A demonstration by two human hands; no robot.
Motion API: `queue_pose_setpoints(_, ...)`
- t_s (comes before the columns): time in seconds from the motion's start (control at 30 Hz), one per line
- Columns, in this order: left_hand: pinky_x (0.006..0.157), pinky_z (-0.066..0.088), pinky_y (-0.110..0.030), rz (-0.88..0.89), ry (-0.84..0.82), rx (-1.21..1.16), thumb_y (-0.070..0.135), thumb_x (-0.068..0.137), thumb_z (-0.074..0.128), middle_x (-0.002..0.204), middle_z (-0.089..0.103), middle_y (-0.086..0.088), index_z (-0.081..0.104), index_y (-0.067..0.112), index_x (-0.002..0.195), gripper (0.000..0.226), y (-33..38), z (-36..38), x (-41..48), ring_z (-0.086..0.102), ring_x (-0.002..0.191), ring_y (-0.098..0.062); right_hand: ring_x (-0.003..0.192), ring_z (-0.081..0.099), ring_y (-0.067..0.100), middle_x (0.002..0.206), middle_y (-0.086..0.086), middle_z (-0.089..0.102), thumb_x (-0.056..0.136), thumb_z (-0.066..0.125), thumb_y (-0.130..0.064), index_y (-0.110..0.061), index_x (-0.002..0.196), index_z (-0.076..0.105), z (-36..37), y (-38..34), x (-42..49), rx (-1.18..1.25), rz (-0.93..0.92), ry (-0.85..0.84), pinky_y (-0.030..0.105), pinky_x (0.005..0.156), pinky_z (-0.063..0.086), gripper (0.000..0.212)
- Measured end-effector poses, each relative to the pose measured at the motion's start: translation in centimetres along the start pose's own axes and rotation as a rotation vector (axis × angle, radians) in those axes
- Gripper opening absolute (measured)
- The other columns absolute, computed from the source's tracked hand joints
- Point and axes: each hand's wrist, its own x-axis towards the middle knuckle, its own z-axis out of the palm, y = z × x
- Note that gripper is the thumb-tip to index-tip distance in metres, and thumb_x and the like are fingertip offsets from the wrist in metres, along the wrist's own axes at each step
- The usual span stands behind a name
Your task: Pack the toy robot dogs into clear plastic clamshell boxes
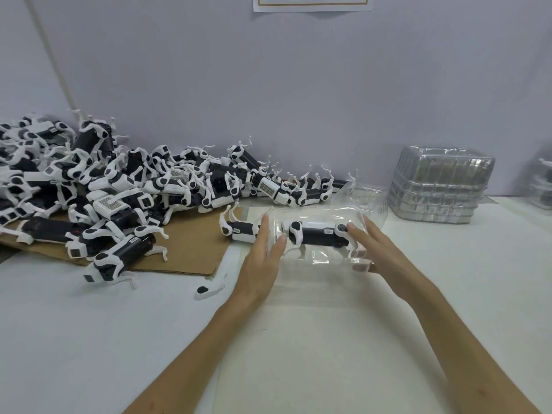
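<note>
Cardboard, a flat brown sheet (185,252), lies well to the left of the person's fingers and carries a tangled heap of toy robot dogs (119,186), black and white, kept within easy reach, I'd guess. A loose white leg (209,290) sits on the table just beside the left wrist, and a spare dog (239,231) lies touching the backs of the left fingers, probably next in line. The left hand (263,264) has its fingers straight and close together against the left end of the clear clamshell box (316,258), thumb laid on the front. Between the two sets of fingertips, inside the box, the toy robot dog (316,234) lies lengthwise on its side. The right hand (373,249) rests its fingers, straight and slightly apart, on the right end of the lid; the thumb seems tucked at the front edge. Both hands look placed to steady the box and press it closed, though I cannot tell whether it has snapped. Beyond the right fingertips stands a stack of empty clamshells (439,186), handy for the next dogs. The table (328,354) is plain white and matte; behind it rises a pale lilac wall (298,100) with a paper notice (313,3) at the top.
</note>
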Motion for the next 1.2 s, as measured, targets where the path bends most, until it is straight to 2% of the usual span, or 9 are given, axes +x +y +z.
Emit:
queue_pose_setpoints(0.1, 0.12, 0.027, -0.035, -0.026, -0.018, -0.181, 0.05, 0.099, 0.05, 0.159, 0.013, 0.028, 0.008, 0.048, 0.156, 0.071, 0.5, -0.1, 0.1, 0.019, 0.149, -0.002, 0.104, 0.065, 0.003, 0.131, -0.026, 0.059, 0.081, 0.064, -0.062, -0.053, 0.152, 0.029, 0.2, -0.3, -0.1, 0.052, -0.143, 0.013, 0.034, 0.085, 0.056, 0.08)
queue_pose_setpoints(0.17, 0.113, 0.042, -0.044, -0.079, -0.006, -0.296, 0.054, 0.087, 0.065, 0.164, 0.022, 0.016, 0.012, 0.049, 0.156, 0.086, 0.6, -0.2, 0.3, 0.033, 0.147, -0.015, 0.119, 0.061, 0.005, 0.137, -0.013, 0.059, 0.076, 0.071, -0.062, -0.05, 0.151, 0.033, 0.3, -0.5, -0.1, 0.085, -0.195, 0.021, 0.035, 0.09, 0.054, 0.085)
queue_pose_setpoints(0.33, 0.089, 0.05, -0.032, -0.194, -0.028, -0.445, 0.049, 0.056, 0.088, 0.145, 0.051, 0.014, 0.045, 0.049, 0.131, 0.086, 0.0, -0.4, 0.2, 0.052, 0.133, -0.01, 0.095, 0.064, -0.014, 0.138, -0.009, 0.057, 0.072, 0.082, -0.057, -0.05, 0.138, 0.041, 0.8, -0.7, -0.3, 0.101, -0.257, 0.059, 0.028, 0.078, 0.05, 0.078)
queue_pose_setpoints(0.43, 0.082, 0.043, -0.028, -0.203, -0.092, -0.457, 0.051, 0.051, 0.089, 0.143, 0.057, 0.003, 0.049, 0.041, 0.134, 0.092, -0.4, -0.7, 0.3, 0.054, 0.132, -0.014, 0.091, 0.062, -0.018, 0.137, -0.009, 0.059, 0.07, 0.082, -0.057, -0.048, 0.138, 0.047, 0.7, -0.7, -0.3, 0.097, -0.272, 0.071, 0.03, 0.08, 0.052, 0.077)
queue_pose_setpoints(0.53, 0.079, 0.046, -0.025, -0.167, -0.048, -0.364, 0.06, 0.046, 0.084, 0.127, 0.059, 0.018, 0.047, 0.049, 0.121, 0.085, 0.1, -0.6, 0.3, 0.061, 0.113, -0.003, 0.097, 0.065, -0.008, 0.136, -0.008, 0.059, 0.065, 0.08, -0.06, -0.044, 0.143, 0.047, 0.6, -0.6, -0.2, 0.103, -0.255, 0.09, 0.032, 0.078, 0.052, 0.087)
queue_pose_setpoints(0.73, 0.065, 0.045, -0.005, -0.077, 0.019, -0.21, 0.051, 0.061, 0.087, 0.116, 0.055, 0.018, 0.041, 0.044, 0.125, 0.079, 0.1, -0.2, 0.4, 0.06, 0.095, 0.0, 0.11, 0.068, 0.019, 0.123, 0.003, 0.07, 0.062, 0.08, -0.059, -0.028, 0.139, 0.051, 0.4, 0.1, 0.3, 0.156, -0.154, 0.076, 0.031, 0.077, 0.049, 0.088)
queue_pose_setpoints(0.83, 0.063, 0.042, 0.0, -0.034, 0.048, -0.148, 0.039, 0.071, 0.09, 0.114, 0.054, 0.022, 0.04, 0.051, 0.111, 0.065, -0.1, -0.5, 0.4, 0.059, 0.086, 0.015, 0.106, 0.068, 0.015, 0.118, 0.0, 0.07, 0.058, 0.082, -0.067, -0.028, 0.138, 0.052, 0.5, 0.2, 0.2, 0.124, -0.146, 0.067, 0.031, 0.078, 0.049, 0.094)
queue_pose_setpoints(0.93, 0.068, 0.037, 0.005, 0.028, 0.06, -0.08, 0.028, 0.079, 0.085, 0.113, 0.046, 0.033, 0.031, 0.046, 0.126, 0.074, -0.3, -0.8, 0.4, 0.049, 0.084, 0.032, 0.098, 0.068, 0.011, 0.114, -0.005, 0.067, 0.062, 0.079, -0.062, -0.029, 0.138, 0.051, 0.5, 0.3, 0.3, 0.079, -0.169, 0.086, 0.029, 0.077, 0.047, 0.088)
queue_pose_setpoints(1.2, 0.07, 0.033, 0.008, 0.061, 0.077, -0.09, 0.021, 0.078, 0.086, 0.114, 0.038, 0.043, 0.023, 0.051, 0.133, 0.089, -0.3, -0.6, 0.3, 0.044, 0.086, 0.036, 0.088, 0.068, 0.01, 0.105, -0.01, 0.066, 0.06, 0.077, -0.062, -0.04, 0.126, 0.053, 0.7, 0.6, 0.5, 0.067, -0.24, 0.175, 0.029, 0.074, 0.052, 0.073)
